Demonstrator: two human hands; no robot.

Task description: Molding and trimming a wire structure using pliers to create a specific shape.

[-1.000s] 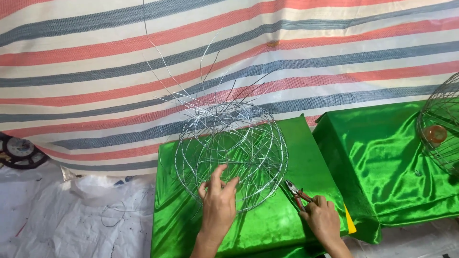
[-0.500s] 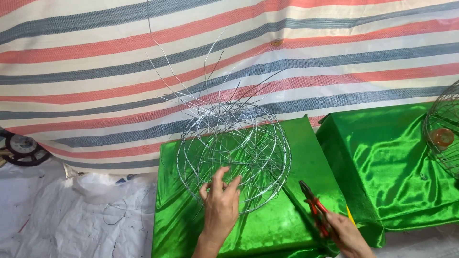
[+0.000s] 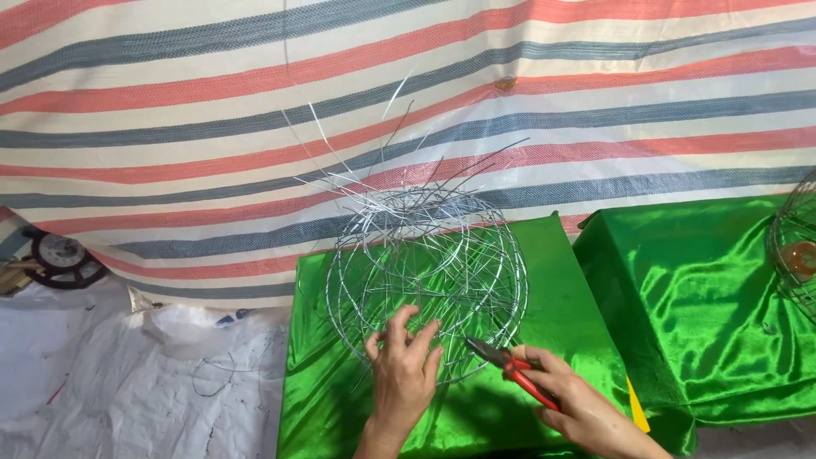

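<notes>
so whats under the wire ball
The wire ball sits on a block draped in green cloth. The left hand steadies its lower front; the right hand brings pliers beside it. The cloth hides the block itself.

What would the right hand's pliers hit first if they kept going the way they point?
Probably the wire ball. The right hand aims the pliers up-left at its lower edge, near the left hand. Depth is unclear, so the tips may already touch.
</notes>
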